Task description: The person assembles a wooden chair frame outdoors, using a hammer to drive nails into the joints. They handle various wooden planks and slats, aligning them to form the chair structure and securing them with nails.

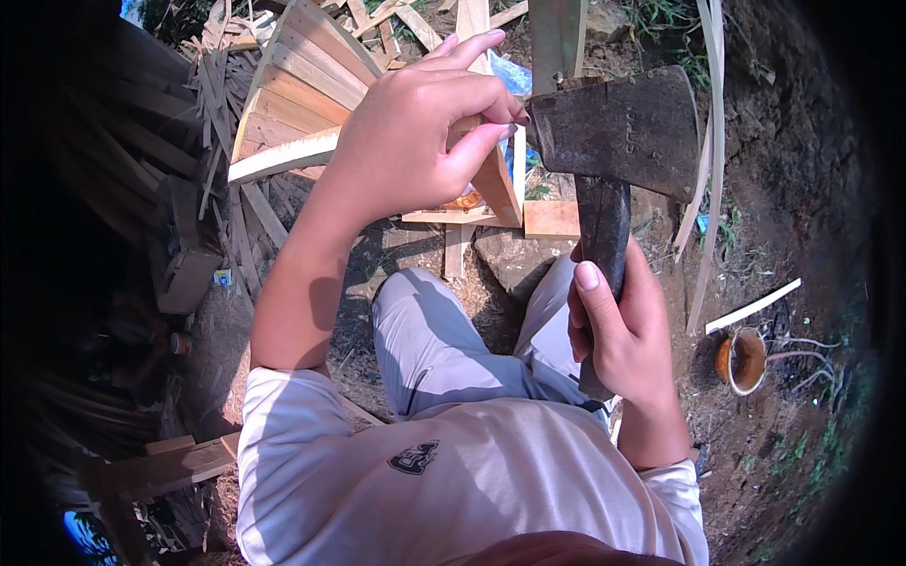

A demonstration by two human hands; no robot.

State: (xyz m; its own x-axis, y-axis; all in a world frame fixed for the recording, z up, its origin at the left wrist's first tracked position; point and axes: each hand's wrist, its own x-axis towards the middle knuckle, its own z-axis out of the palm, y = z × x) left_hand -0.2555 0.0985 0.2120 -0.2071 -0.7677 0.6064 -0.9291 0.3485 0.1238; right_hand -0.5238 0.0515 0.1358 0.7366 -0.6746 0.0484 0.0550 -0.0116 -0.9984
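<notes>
My right hand (623,330) is wrapped round the dark handle of a hatchet (613,132). The hatchet's dark metal head is raised, with its broad edge to the right and its blunt end to the left. Close to that blunt end, my left hand (429,132) pinches thumb and forefinger together; a tiny dark tip shows between them, too small to name. Its other fingers stretch upward. Below the pinch stands a tilted wooden board (498,184), partly covered by the hand. Behind the left wrist is a fan-shaped panel of wooden slats (307,71) with a pale curved edge.
Scrap wood strips (217,104) lie heaped at the far left. A short wooden block (552,219) sits ahead of my knees. Long thin strips (714,113) hang down at the right. An orange-brown pot (747,361) lies on the ground at the right, near a pale stick (753,306).
</notes>
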